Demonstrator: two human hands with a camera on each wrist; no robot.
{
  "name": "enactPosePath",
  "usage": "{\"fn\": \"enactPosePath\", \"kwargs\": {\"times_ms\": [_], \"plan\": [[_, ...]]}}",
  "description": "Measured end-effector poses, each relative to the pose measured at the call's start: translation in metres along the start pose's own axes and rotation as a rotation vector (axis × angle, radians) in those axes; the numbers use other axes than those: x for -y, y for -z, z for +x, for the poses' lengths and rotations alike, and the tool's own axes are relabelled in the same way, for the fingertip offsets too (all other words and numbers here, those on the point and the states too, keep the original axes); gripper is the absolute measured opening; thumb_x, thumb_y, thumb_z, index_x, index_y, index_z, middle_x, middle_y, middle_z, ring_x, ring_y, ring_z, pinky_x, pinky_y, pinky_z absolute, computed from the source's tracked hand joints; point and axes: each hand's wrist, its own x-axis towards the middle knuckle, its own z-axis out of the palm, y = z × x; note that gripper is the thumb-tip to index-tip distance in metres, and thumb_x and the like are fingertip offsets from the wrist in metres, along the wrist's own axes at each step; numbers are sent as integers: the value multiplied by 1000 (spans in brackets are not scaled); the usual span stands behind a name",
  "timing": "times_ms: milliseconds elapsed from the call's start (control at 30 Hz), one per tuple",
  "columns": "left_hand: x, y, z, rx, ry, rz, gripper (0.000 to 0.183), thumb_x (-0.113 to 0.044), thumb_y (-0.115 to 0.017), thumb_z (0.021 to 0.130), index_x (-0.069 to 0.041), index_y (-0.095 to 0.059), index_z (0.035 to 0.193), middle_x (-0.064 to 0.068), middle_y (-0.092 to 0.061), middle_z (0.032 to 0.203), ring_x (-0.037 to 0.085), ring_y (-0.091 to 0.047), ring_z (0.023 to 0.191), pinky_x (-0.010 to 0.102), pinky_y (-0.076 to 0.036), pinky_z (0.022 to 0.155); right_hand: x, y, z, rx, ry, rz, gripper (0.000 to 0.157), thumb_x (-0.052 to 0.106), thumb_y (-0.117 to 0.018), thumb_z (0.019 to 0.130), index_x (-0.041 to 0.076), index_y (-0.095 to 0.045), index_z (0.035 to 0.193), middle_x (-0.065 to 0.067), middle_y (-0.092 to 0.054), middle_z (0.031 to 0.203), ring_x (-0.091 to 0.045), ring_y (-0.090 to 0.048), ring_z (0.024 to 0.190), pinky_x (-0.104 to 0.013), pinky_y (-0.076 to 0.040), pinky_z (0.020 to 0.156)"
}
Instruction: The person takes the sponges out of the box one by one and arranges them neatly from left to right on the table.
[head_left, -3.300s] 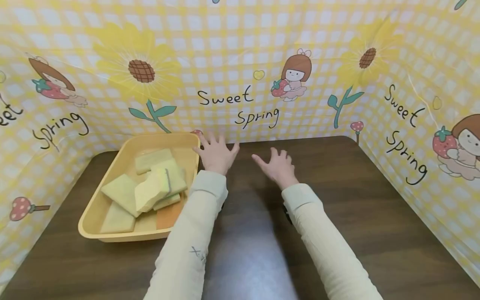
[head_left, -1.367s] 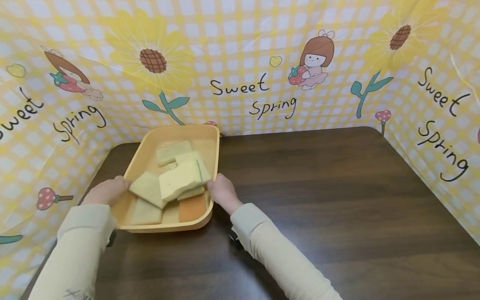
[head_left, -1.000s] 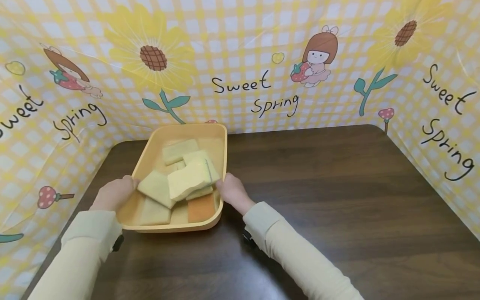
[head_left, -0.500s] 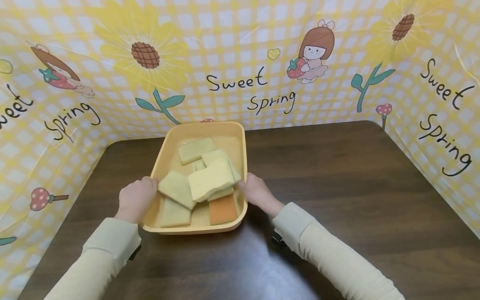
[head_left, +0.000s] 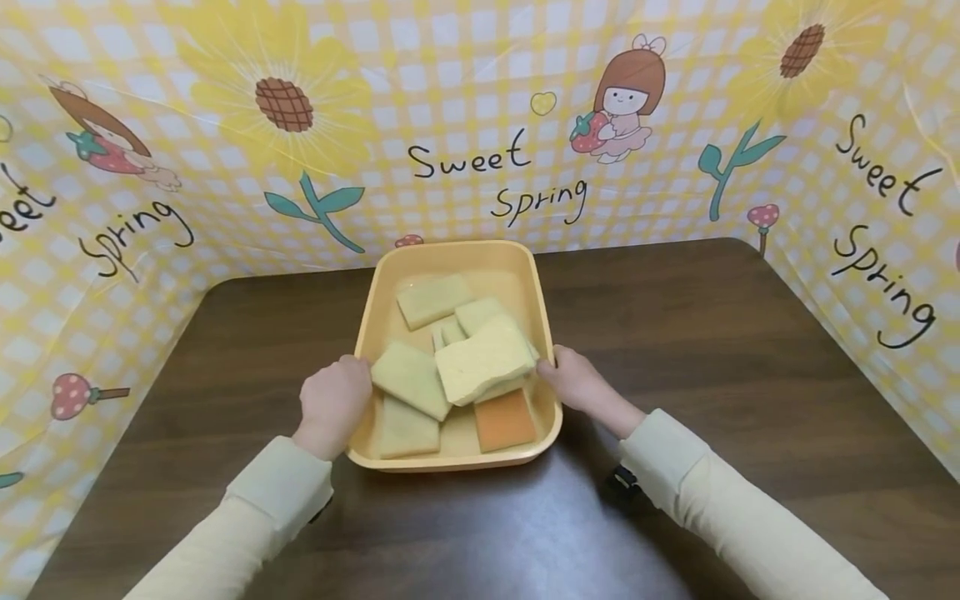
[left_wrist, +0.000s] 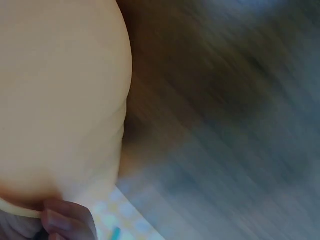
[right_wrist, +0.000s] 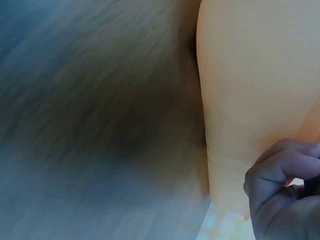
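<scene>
A yellow plastic tray [head_left: 450, 463] stands at the middle of the table in the head view. My left hand [head_left: 335, 404] grips its left rim, and my right hand [head_left: 585, 382] grips the right rim. Flat pale yellow-green pieces like sponge slabs [head_left: 408, 379] lie loosely inside. A thicker pale yellow block [head_left: 480, 360] with a wavy edge rests on top of them, and an orange square piece [head_left: 505, 421] lies at the near right corner. In both wrist views the tray's outer wall [left_wrist: 55, 100] fills one side, with curled fingers [right_wrist: 280, 167] at its rim.
The dark wooden table [head_left: 712, 358] extends on both sides of the tray. A yellow checked cloth [head_left: 450, 83] printed with sunflowers and "Sweet Spring" lettering stands as a wall behind the table and along its left and right sides.
Earlier both hands were held open over the table beside the tray. They took its two sides, and the tray with its pieces has moved right, from the left side to the middle.
</scene>
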Motion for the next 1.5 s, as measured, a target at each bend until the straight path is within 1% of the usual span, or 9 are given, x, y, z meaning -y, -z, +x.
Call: {"fn": "enactPosePath", "kwargs": {"times_ms": [400,667,900,1067,1200,1267,1333,1400,1500], "plan": [[-47,-2,-4,37,-65,109,32,-10,-48,96,-3,-55,65,8,-50,61,25,-59,47,39,-46,40,-33,33,-20,18,1,-45,35,18,-39,95,-10,-52,112,-18,-62,88,-16,-59,69,-25,-48,58],[-72,2,-10,87,-46,82,34,-12,-45,97,-3,-57,66,7,-50,62,26,-62,51,39,-48,42,-50,51,-29,42,32,-42,36,17,-39,97,-12,-51,115,-21,-64,91,-16,-63,70,-25,-49,60],[-81,9,-13,115,-41,26,31,-9,-46,95,-2,-60,69,9,-54,65,30,-65,56,42,-49,45,-60,59,-31,57,76,-49,36,15,-40,98,-13,-49,119,-23,-66,95,-18,-66,76,-28,-53,65],[-82,10,-14,120,-70,31,23,-4,-49,90,-2,-61,70,10,-53,66,29,-64,56,42,-49,45,-62,62,-31,70,76,-39,36,16,-39,99,-13,-49,119,-22,-65,95,-18,-66,76,-28,-52,65],[-82,9,-14,109,-81,48,25,-3,-48,91,-1,-59,68,9,-51,65,28,-63,53,42,-48,43,-62,62,-32,80,67,-36,36,16,-39,100,-13,-49,120,-22,-65,96,-18,-66,76,-28,-52,65],[-81,10,-14,129,-90,61,26,-3,-48,90,-1,-58,67,9,-51,65,28,-62,53,42,-48,43,-62,61,-32,80,69,-34,36,15,-39,99,-13,-49,120,-23,-65,96,-18,-66,77,-28,-52,65],[-80,10,-10,176,-106,64,22,-3,-48,91,3,-58,72,11,-51,70,28,-61,51,42,-48,42,-61,62,-32,78,71,-34,35,14,-39,99,-13,-49,119,-23,-65,96,-18,-65,76,-28,-52,65],[-78,9,-4,233,-55,-25,21,-9,-47,93,9,-57,87,14,-54,69,28,-59,50,42,-47,43,-59,62,-32,75,76,-34,35,14,-40,98,-14,-50,118,-23,-65,96,-19,-66,76,-28,-52,65],[-74,6,10,310,49,-203,38,-19,-43,96,14,-43,114,20,-57,74,29,-58,52,42,-46,46,-57,62,-32,75,80,-34,35,13,-41,98,-14,-50,118,-24,-65,95,-19,-65,75,-27,-52,63]]}}
